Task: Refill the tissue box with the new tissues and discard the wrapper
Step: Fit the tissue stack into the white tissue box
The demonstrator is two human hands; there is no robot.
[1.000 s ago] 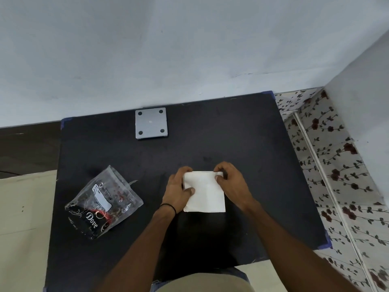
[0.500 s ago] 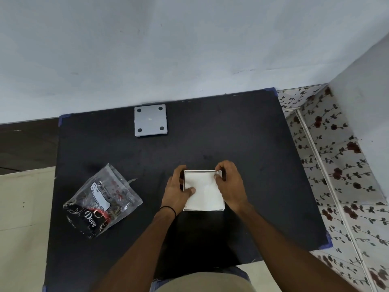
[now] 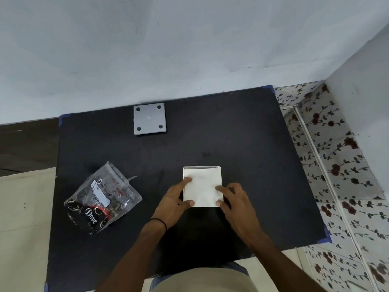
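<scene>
- The left hand [image 3: 175, 200] lies flat and spread at the near-left corner of the tissue box [image 3: 220, 171], its fingers [image 3: 187, 180] resting on the white tissues [image 3: 202, 187] and its thumb at the box's near edge; it pinches nothing.
- The right hand [image 3: 235, 200] mirrors it at the near-right corner, fingers loosely spread with the tips pressing on the tissues, thumb at the near edge.
- The tissues sit inside the box, filling it almost to the thin white rim, which shows along the far side and far corners.
- The box stands on the dark surface [image 3: 242, 133], straight ahead of the person, its long axis running away from them; both hands are at its near end, so the far end is unpressed.
- The lid [image 3: 149, 119], a grey square plate with four dark dots, lies well apart at the far edge of the surface, up and to the left of the box; the left hand is the nearer one to it.
- The wrapper [image 3: 103, 198], clear and crumpled with dark print, lies to the left of the box, near the left hand and apart from it; I judge that hand better placed to take it away.
</scene>
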